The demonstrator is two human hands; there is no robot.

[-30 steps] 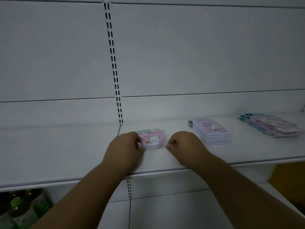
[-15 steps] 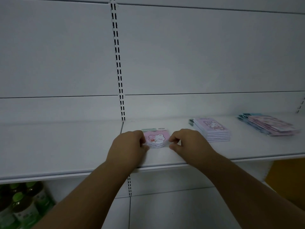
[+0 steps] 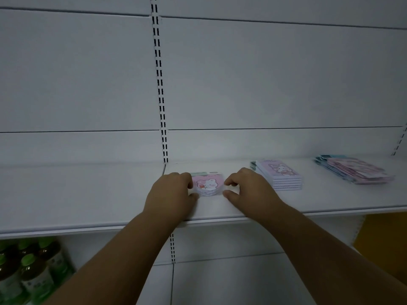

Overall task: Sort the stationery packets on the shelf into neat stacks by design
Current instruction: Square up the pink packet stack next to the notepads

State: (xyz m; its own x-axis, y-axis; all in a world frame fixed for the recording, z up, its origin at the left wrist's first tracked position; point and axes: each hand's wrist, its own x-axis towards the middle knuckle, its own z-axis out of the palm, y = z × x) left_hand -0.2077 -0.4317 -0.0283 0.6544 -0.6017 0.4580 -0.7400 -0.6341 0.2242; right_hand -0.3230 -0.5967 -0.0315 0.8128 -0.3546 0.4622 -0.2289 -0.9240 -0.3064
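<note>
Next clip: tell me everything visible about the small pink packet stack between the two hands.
The small pink packet stack is a low pile of several glossy, seemingly plastic-wrapped packets lying flat on the white shelf, near the slotted upright. The top face is pink with a white cartoon animal; a pale header strip runs along the far edge. Lower packets peek out slightly at the near edge. The left hand presses its left side, the right hand its right, fingers and thumbs bracketing it.

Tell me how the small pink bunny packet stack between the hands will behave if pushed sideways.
The pink bunny packet stack looks glossy, so its layers will probably slide and fan out. It lies flat and low, so tipping seems unlikely. Being small and thin, it is likely light; the left hand and right hand flank it.
</note>
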